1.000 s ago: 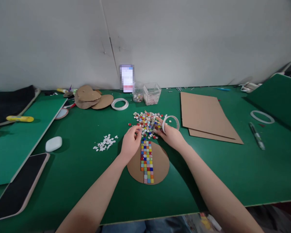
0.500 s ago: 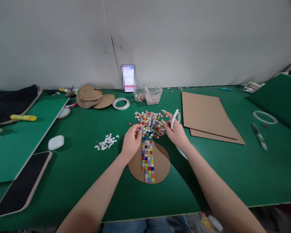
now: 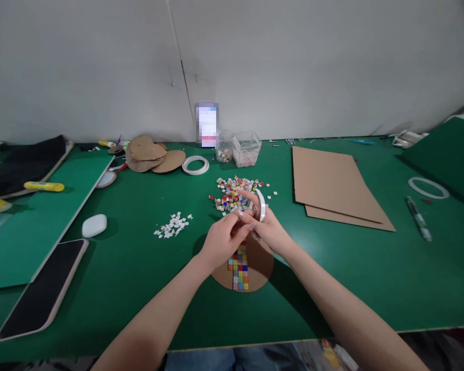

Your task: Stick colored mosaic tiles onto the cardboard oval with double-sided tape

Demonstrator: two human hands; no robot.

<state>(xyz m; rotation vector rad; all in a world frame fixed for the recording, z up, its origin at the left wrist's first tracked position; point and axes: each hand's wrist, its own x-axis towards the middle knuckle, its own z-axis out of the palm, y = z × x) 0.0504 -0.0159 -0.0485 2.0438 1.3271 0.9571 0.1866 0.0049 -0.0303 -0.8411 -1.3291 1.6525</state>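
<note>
My left hand (image 3: 223, 234) is pinched closed, its fingertips meeting those of my right hand above the cardboard disc (image 3: 261, 263). A small blue mosaic tile is in the left pinch, mostly hidden by the fingers. My right hand (image 3: 268, 226) carries a roll of white double-sided tape (image 3: 261, 205) looped around its fingers, index finger stretched forward. Rows of coloured mosaic tiles (image 3: 240, 273) form a strip on the disc; my hands cover its upper end. Just beyond my fingers lies a heap of loose tiles (image 3: 228, 198).
White paper scraps (image 3: 173, 225) lie left of the disc. Behind stand two clear containers (image 3: 246, 149), a propped phone (image 3: 208, 123) and another tape roll (image 3: 195, 165). Cardboard sheets (image 3: 328, 180) lie right; a dark phone (image 3: 44, 293) and white case (image 3: 94, 225) lie left.
My left hand has moved right with the blue tile, and my right hand has come left and down with the tape roll. Their fingertips now meet over the disc.
</note>
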